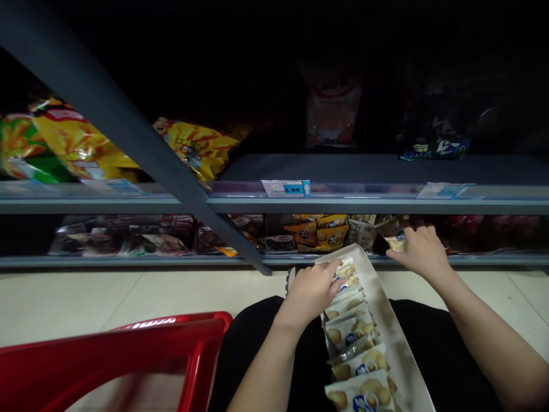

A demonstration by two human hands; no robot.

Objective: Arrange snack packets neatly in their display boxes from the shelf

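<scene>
On my lap, between the knees, rests a long white open box (392,320). Down its left side runs a row of small pale snack packets (354,332) with blue lettering and round yellowish pictures. My left hand (312,289) is at the box's far end, thumb and fingers closed around the edge of a packet in the row. At the lower shelf, my right hand (422,249) grips a similar snack packet (398,243) by its side. Part of that packet is hidden by the fingers.
Orange-yellow packets (332,237) and dark packs (278,244) stand on the lower shelf. The upper shelf edge (364,206) runs just above my right hand. Yellow chip bags (201,146) lie on the upper shelf. A red plastic basket or stool (128,349) stands at left.
</scene>
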